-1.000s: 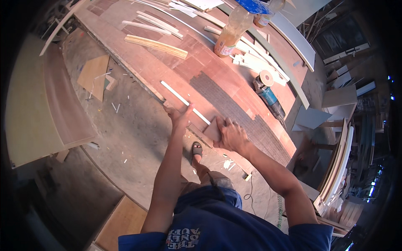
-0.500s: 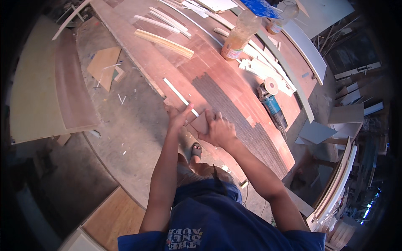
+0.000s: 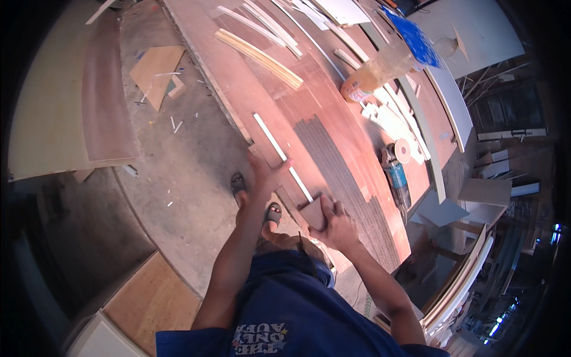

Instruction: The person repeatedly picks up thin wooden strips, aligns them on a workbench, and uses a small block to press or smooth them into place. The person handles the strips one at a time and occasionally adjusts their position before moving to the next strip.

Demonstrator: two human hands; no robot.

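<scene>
A thin white strip (image 3: 271, 134) lies lengthwise along the near left edge of a reddish-brown wooden table. My left hand (image 3: 267, 176) is at that edge, thumb stretched across the strip and fingers spread toward the table's side; it is slightly blurred. Closer to me, my right hand (image 3: 338, 226) grips a flat brown block (image 3: 313, 215) from its right side. The block sits at the strip's near end and covers it there. Whether they touch cannot be made out.
Right of my hands lies a dark ribbed sheet (image 3: 345, 172), then an angle grinder (image 3: 397, 175) with a teal body. A large bottle (image 3: 372, 76) and white strips (image 3: 386, 126) are farther back. Pale wooden strips (image 3: 259, 58) lie ahead. Offcuts (image 3: 156, 77) rest on the floor at left.
My right hand has slid the block toward me, away from my left hand, and more of the white strip shows between them. The whole view has shifted.
</scene>
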